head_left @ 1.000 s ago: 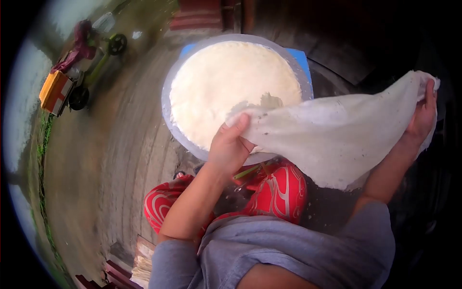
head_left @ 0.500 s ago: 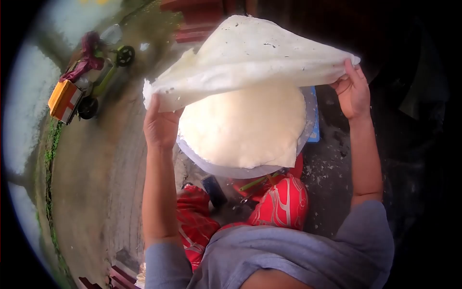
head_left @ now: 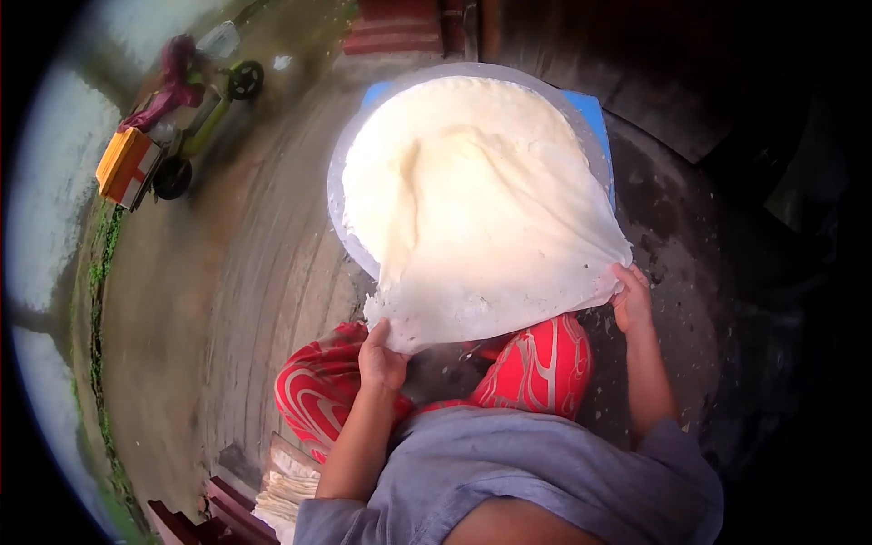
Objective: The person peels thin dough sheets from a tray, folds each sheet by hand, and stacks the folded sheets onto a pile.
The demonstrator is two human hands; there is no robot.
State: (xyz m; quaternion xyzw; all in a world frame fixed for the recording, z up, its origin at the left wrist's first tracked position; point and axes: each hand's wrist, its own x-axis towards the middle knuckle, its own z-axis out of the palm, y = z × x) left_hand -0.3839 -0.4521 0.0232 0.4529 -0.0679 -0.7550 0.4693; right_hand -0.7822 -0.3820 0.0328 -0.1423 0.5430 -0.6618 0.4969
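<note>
A thin, pale dough sheet [head_left: 490, 291] is stretched between my two hands by its near edge. My left hand [head_left: 383, 361] pinches the near left corner, where the edge looks ragged. At the near right corner, my right hand [head_left: 632, 300] is closed on the sheet. The far part of it lies in soft folds over a round pale layer of dough [head_left: 454, 100], and its near part hangs past the rim toward my knees. Beneath that layer is a round grey-white board [head_left: 340, 195], its rim partly covered.
Under the board, corners of a blue surface [head_left: 592, 113] stick out. My legs in red patterned trousers [head_left: 545, 368] are close to the sheet. A stack of folded pale sheets [head_left: 289, 486] is at lower left. A green scooter with an orange box [head_left: 127, 168] stands far left.
Both hands came down and toward my body, drawing the held edge from above the far side of the board to over my knees. The sheet now drapes across the round layer.
</note>
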